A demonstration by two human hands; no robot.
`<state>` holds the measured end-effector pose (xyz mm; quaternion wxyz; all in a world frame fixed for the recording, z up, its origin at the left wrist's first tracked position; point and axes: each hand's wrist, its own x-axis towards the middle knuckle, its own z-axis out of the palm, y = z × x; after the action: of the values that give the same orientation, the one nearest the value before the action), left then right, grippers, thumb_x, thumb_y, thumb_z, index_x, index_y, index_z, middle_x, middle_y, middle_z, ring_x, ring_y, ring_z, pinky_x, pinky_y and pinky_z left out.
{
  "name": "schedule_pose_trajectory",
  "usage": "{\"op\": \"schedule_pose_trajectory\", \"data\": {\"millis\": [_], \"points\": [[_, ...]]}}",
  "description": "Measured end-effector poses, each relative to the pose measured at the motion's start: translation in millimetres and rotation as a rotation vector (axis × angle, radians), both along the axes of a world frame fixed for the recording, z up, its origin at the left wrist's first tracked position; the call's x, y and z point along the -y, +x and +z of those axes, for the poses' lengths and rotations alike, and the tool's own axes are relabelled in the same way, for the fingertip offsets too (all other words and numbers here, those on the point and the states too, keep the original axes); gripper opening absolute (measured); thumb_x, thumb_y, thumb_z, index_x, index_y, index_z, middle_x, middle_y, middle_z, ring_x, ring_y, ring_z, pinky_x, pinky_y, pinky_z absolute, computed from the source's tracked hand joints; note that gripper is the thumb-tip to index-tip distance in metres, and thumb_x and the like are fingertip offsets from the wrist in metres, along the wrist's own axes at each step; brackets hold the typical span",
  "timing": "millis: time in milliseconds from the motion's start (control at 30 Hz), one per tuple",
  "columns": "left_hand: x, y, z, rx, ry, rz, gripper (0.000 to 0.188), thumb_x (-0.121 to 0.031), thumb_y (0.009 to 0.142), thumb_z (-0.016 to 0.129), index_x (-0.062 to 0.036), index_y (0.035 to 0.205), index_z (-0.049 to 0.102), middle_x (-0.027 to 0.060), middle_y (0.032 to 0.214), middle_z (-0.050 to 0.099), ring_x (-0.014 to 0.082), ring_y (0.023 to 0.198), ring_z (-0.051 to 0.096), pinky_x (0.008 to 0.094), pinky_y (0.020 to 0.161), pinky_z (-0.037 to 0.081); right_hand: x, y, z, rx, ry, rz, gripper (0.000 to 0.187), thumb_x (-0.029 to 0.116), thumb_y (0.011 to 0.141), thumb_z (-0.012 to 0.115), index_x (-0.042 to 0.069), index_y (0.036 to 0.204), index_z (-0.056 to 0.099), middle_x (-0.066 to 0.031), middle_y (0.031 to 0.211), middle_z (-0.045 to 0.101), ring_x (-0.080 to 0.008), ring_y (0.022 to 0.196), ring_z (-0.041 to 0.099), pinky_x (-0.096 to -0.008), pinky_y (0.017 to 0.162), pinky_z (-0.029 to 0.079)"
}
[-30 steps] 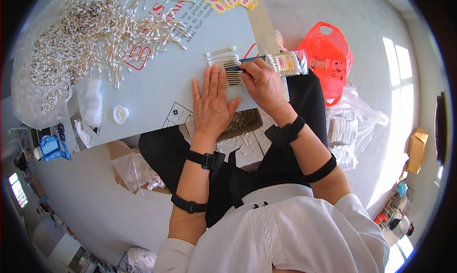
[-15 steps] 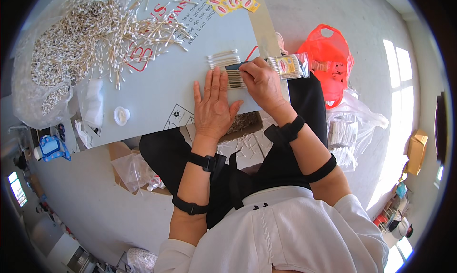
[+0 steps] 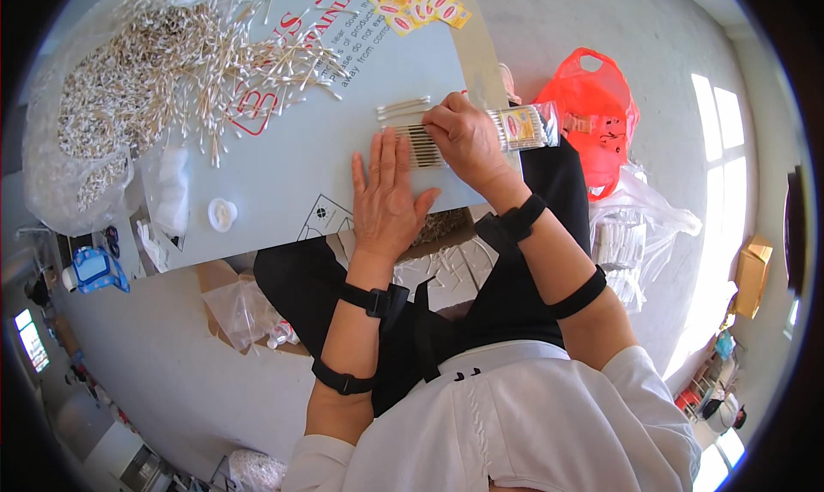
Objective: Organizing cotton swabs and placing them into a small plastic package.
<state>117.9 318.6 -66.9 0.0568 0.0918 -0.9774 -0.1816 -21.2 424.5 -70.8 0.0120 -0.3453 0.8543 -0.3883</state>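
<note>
The table (image 3: 283,161) bears a swab row (image 3: 424,153); the left hand (image 3: 384,196) lies flat, outstretched, at one end, the right hand (image 3: 468,144) curled opposite, its grip hidden.

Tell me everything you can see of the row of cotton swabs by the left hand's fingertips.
The row of cotton swabs lies flat over the pale grey tabletop, near its front edge. Thin, pale, wood-like sticks sit side by side, running roughly left to right, with dark gaps between. The left hand lays its fingertips over the left ends; the right hand, at the upper right, hides part of the row, preventing a count.
</note>
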Motion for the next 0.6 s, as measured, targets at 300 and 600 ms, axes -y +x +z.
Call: {"op": "schedule_pose_trajectory", "data": {"millis": [300, 600], "points": [[7, -15, 0, 0.024, -0.066, -0.034, 0.079, -0.041, 0.088, 0.062, -0.0021, 0.148, 0.031, 0.0135, 0.158, 0.024, 0.0277, 0.146, 0.021, 0.0528, 0.117, 0.015, 11, -26, 0, -0.017, -0.038, 0.023, 0.006, 0.01, 0.077, 0.069, 0.009, 0.083, 0.068, -0.0086, 0.085, 0.06, -0.0307, 0.08, 0.063, -0.0405, 0.07, 0.052], [14, -13, -7, -0.112, 0.095, 0.005, 0.068, -0.035, 0.094, 0.055, -0.0008, 0.148, 0.031, 0.0166, 0.155, 0.029, 0.0325, 0.143, 0.027, 0.0493, 0.117, 0.018, 8, -13, 14, 0.286, -0.341, -0.121, 0.014, 0.009, 0.09, 0.062, 0.003, 0.102, 0.067, -0.0075, 0.099, 0.061, -0.018, 0.088, 0.061, -0.0289, 0.079, 0.049]]}}
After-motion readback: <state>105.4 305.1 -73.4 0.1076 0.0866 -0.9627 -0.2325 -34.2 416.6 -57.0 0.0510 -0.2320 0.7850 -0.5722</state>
